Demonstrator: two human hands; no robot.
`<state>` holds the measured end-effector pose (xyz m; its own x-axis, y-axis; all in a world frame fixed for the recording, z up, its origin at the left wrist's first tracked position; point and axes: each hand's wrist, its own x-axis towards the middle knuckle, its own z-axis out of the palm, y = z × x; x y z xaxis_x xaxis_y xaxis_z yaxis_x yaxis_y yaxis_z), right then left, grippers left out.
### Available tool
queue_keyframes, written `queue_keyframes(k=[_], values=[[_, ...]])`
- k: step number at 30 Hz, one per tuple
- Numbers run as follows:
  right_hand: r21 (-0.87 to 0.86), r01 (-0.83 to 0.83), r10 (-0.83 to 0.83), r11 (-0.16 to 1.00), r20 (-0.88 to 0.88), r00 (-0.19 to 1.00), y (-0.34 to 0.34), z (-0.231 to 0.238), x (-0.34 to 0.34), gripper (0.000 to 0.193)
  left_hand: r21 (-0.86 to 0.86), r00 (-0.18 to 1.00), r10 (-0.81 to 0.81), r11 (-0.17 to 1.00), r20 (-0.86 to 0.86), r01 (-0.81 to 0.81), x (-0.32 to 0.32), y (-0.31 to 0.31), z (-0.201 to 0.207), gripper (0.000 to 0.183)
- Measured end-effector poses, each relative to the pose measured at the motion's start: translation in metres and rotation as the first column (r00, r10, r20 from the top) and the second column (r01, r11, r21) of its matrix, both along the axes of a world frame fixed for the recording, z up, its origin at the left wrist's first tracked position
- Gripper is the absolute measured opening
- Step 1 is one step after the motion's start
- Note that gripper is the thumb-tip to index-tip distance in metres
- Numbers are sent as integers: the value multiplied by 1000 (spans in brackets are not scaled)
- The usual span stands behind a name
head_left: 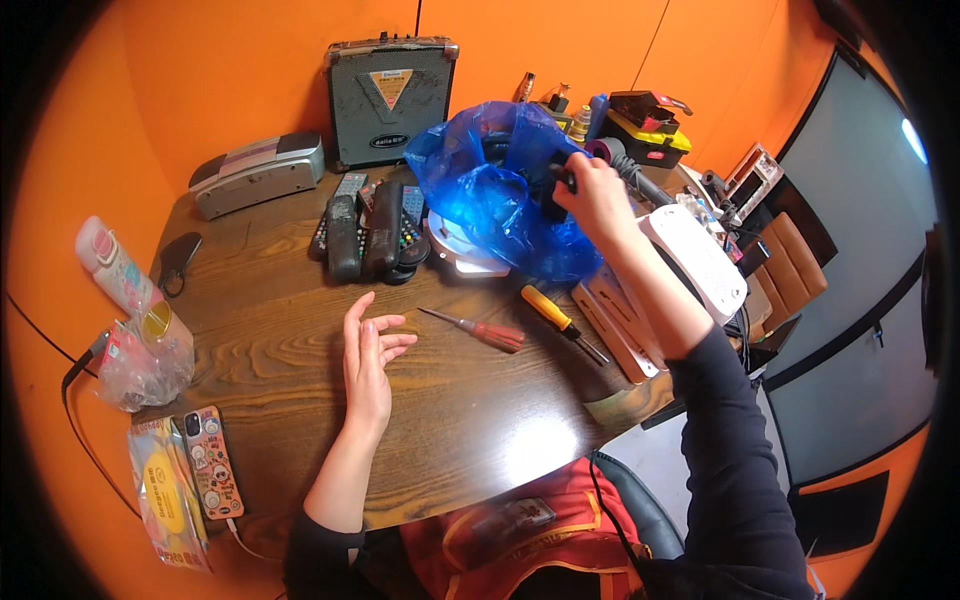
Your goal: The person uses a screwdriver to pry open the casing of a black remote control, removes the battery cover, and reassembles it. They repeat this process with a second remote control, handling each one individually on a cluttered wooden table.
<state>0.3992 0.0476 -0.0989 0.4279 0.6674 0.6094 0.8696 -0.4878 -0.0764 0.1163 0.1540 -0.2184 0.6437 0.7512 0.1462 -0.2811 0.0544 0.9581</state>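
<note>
My right hand (602, 205) reaches over the right side of a blue plastic bag (490, 205), its fingers closed on a dark object (556, 195) whose kind I cannot make out. Dark things show dimly through the bag. My left hand (370, 365) holds nothing, its fingers apart above the wooden table (270, 350). Just right of it lies a screwdriver with a red handle (490, 334). A second screwdriver with a yellow and black handle (548, 309) rests farther right, beneath my right forearm. Partly under the bag sits a white round device (462, 247).
Remote controls (411, 203) and two dark elongated cases (343, 240) lie left of the bag. Behind them stand a grey speaker (393, 105) and a silver box-shaped device (258, 175). White devices (699, 255) crowd the right. A phone (213, 460) and a bottle (115, 268) are left.
</note>
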Motion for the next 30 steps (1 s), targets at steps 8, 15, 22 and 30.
queue_keyframes(k=[8, 15, 22, 30], values=[[512, 19, 346, 859, -606, 717, -28, 33, -19, 18, -5, 1000, 3, 1000, -9, -3, 1, 2, -2, 44], [614, -13, 525, 789, -663, 533, -20, 17, -15, 16, 16, 999, 12, 1000, -35, -11, 1, 3, -4, 44], [506, -109, 239, 855, -199, 950, -2, -17, -17, 21, 33, 998, 15, 999, -62, -13, 1, 2, -5, 44], [436, -293, 281, 851, 92, 955, -3, -32, -29, 26, 33, 998, -1, 999, -60, 3, 1, 2, -4, 45]])
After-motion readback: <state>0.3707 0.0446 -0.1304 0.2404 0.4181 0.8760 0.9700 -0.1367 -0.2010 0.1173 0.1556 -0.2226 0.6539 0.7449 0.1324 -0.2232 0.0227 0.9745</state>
